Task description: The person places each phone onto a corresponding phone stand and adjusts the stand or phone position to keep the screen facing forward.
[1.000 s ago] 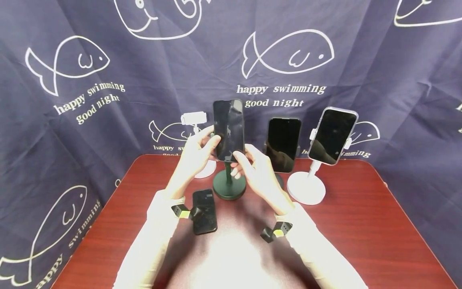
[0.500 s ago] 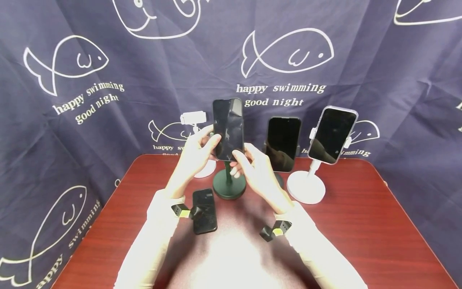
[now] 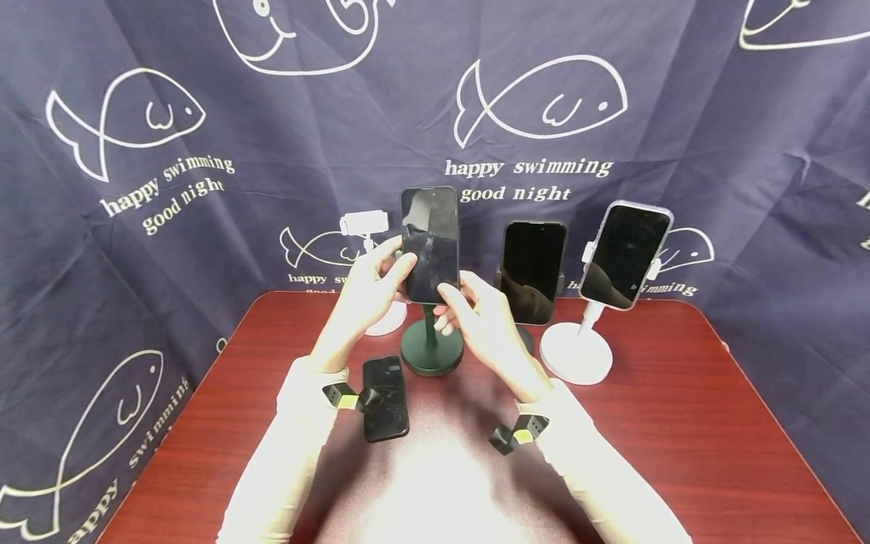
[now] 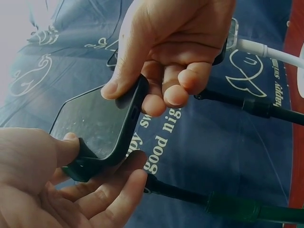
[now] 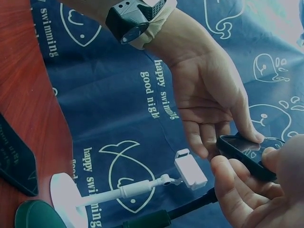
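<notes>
Both hands hold a black smartphone (image 3: 431,245) upright at the top of a dark green phone stand (image 3: 431,349). My left hand (image 3: 372,283) grips its left edge, thumb on the front and fingers behind. At the lower right corner, my right hand (image 3: 479,313) pinches the phone with its thumb over the screen. In the left wrist view, a dark green clamp piece (image 4: 83,167) shows at the phone's edge under the left thumb. Most of the stand's holder is hidden behind the phone and fingers.
Right of the hands, a black stand carries a phone (image 3: 535,272), and a white stand (image 3: 576,353) carries another phone (image 3: 627,255). Behind the left hand is a white stand with its holder (image 3: 365,223). Another phone (image 3: 385,400) lies on the red table (image 3: 714,423), before a patterned curtain (image 3: 381,136).
The reflection on the held phone's screen has shifted, as though its tilt changed slightly. Both hands keep nearly the same place and grip.
</notes>
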{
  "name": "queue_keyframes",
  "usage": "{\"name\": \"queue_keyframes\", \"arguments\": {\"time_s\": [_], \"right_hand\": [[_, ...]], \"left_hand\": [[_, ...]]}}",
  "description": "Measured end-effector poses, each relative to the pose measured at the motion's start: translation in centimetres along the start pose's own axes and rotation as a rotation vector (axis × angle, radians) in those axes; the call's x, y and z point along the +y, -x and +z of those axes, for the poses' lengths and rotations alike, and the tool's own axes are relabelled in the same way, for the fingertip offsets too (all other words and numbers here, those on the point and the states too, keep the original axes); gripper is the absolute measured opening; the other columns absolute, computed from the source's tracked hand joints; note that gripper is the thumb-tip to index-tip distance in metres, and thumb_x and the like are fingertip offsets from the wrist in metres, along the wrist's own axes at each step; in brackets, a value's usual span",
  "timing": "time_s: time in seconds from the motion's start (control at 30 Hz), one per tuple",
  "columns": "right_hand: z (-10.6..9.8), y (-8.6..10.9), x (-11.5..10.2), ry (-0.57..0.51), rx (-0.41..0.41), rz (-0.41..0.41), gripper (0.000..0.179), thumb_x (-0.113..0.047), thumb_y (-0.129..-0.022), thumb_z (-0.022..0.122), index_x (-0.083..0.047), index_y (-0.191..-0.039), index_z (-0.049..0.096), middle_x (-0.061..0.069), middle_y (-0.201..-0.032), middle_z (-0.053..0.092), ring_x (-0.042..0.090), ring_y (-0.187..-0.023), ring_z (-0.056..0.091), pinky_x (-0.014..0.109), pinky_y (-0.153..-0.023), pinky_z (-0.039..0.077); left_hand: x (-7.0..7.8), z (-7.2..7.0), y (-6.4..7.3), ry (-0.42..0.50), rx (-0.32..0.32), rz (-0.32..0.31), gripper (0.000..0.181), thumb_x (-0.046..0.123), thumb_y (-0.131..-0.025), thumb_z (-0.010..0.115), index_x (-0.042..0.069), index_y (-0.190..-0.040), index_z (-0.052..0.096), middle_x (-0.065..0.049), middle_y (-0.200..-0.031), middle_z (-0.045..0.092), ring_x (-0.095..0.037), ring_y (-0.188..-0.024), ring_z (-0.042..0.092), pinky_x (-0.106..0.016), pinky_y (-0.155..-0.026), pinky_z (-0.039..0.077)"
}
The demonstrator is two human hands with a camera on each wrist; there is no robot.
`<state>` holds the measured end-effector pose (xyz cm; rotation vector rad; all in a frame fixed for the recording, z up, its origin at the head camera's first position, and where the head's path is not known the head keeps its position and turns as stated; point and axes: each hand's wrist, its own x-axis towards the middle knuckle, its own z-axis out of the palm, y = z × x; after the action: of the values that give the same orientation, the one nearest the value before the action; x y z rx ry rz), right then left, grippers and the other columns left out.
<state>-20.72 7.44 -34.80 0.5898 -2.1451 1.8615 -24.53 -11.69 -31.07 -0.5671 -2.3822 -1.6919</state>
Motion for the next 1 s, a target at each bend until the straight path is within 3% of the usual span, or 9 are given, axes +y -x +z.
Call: {"name": "queue_keyframes", "arguments": {"time_s": [0.2,0.33,0.73,0.9,1.0], "right_hand": [[-0.01,-0.07,0.02,-0.002,-0.010,0.017,0.022,-0.024,-0.106,0.059,-0.002,-0.107,0.060,0.019,-0.079,0.074,0.035,-0.063,0.073,0.037,-0.059,0.061],[-0.14,-0.12,0.02,-0.005,-0.021,0.029,0.022,-0.023,-0.106,0.059,-0.004,-0.116,0.062,0.022,-0.080,0.074,0.031,-0.063,0.073,0.037,-0.059,0.061],[-0.56,-0.32,-0.09,0.022,-0.065,0.026,0.026,-0.021,-0.105,0.060,-0.005,-0.126,0.060,0.022,-0.081,0.074,0.033,-0.066,0.074,0.036,-0.060,0.062],[-0.74,-0.22,-0.37,0.050,-0.090,0.037,0.028,-0.022,-0.105,0.061,-0.006,-0.128,0.061,0.023,-0.082,0.074,0.034,-0.067,0.074,0.044,-0.063,0.062],[-0.85,-0.14,-0.61,0.091,-0.102,0.046,0.026,-0.025,-0.105,0.062,-0.007,-0.124,0.062,0.021,-0.085,0.075,0.027,-0.065,0.074,0.046,-0.065,0.062]], "left_hand": [[-0.10,0.06,0.04,-0.038,0.022,-0.010,0.051,0.026,-0.103,0.063,0.004,-0.148,0.052,-0.021,-0.089,0.070,-0.009,-0.061,0.067,-0.029,-0.062,0.061],[-0.17,0.08,0.02,-0.050,0.028,-0.009,0.051,0.025,-0.104,0.062,0.002,-0.147,0.052,-0.020,-0.089,0.070,-0.007,-0.059,0.065,-0.027,-0.061,0.059],[-0.20,0.11,-0.06,-0.102,0.050,0.008,0.046,0.027,-0.102,0.065,0.006,-0.142,0.058,-0.003,-0.072,0.057,-0.011,-0.057,0.060,-0.025,-0.062,0.054],[-0.16,0.22,0.08,-0.111,0.073,0.011,0.045,0.027,-0.101,0.065,0.006,-0.141,0.060,-0.003,-0.071,0.056,-0.012,-0.057,0.058,-0.025,-0.061,0.052],[-0.07,0.29,0.20,-0.118,0.085,0.003,0.047,0.029,-0.101,0.066,0.007,-0.142,0.059,-0.005,-0.072,0.058,-0.012,-0.056,0.059,-0.026,-0.060,0.051]]}}
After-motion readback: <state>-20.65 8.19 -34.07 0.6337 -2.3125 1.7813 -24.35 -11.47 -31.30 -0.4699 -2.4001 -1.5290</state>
